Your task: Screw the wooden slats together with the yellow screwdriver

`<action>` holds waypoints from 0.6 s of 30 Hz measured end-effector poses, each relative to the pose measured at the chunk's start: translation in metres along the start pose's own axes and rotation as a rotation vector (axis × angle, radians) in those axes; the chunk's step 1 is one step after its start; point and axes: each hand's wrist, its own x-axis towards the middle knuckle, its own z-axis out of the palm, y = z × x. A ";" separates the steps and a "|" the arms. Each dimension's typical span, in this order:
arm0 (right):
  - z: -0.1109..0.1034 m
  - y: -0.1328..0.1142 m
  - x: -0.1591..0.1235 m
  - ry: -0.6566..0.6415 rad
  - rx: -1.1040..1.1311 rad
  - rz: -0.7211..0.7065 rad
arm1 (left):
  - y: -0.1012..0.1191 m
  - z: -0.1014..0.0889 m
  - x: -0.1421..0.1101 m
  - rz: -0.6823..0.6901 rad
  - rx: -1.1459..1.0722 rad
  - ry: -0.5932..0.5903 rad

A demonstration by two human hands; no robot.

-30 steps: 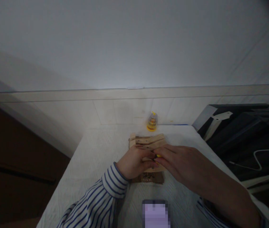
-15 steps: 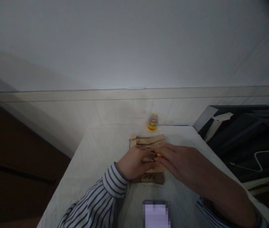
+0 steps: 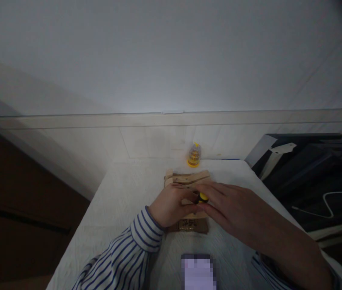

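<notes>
Above white cloth (image 3: 119, 197), right hand (image 3: 233, 205) pinches a yellow-black handle (image 3: 202, 197); left hand (image 3: 169, 205) curls, grip unclear.

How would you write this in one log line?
left hand: over wooden pieces, touch unclear | right hand: fingers at yellow-and-black object | behind: yellow-based container | nearest person: phone

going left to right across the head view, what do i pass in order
Dark brown panel → striped left sleeve → left hand → yellow-and-black handle at the right hand's fingers → middle of the right hand → white cable.
</notes>
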 end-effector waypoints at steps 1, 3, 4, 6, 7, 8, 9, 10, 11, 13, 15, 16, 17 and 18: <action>0.000 0.000 0.000 0.002 0.007 -0.002 | 0.000 0.000 0.000 0.002 -0.008 -0.004; 0.001 0.000 -0.001 0.003 0.011 -0.013 | 0.001 -0.001 0.000 0.007 -0.014 -0.008; 0.002 0.000 -0.001 0.001 0.007 -0.020 | 0.001 -0.001 0.000 0.006 -0.008 -0.013; 0.002 0.000 -0.001 0.010 -0.013 -0.041 | 0.000 -0.001 0.000 -0.001 0.008 -0.027; 0.003 0.001 -0.001 0.018 -0.026 -0.049 | 0.000 0.000 0.000 -0.006 0.012 -0.035; 0.003 0.000 0.000 0.025 -0.036 -0.053 | -0.001 0.000 0.000 -0.008 0.010 -0.041; 0.004 0.000 0.000 0.032 -0.043 -0.053 | -0.001 0.000 0.000 -0.007 0.007 -0.044; 0.004 0.000 0.001 0.037 -0.045 -0.049 | -0.001 0.000 0.000 -0.008 0.004 -0.043; 0.005 0.000 0.001 0.037 -0.044 -0.046 | -0.001 0.000 0.000 -0.011 0.003 -0.044; 0.006 0.000 0.001 0.035 -0.043 -0.038 | -0.001 -0.001 0.000 -0.018 -0.002 -0.045; 0.007 0.001 0.001 0.028 -0.049 -0.033 | 0.000 -0.002 0.000 -0.018 -0.016 -0.044; 0.007 0.001 0.001 0.018 -0.051 -0.030 | 0.000 -0.002 0.000 -0.015 -0.025 -0.044; 0.007 0.001 0.001 0.007 -0.053 -0.025 | 0.000 -0.002 0.000 -0.012 -0.035 -0.045; 0.007 0.001 0.000 -0.004 -0.055 -0.021 | 0.000 -0.002 0.000 -0.011 -0.039 -0.047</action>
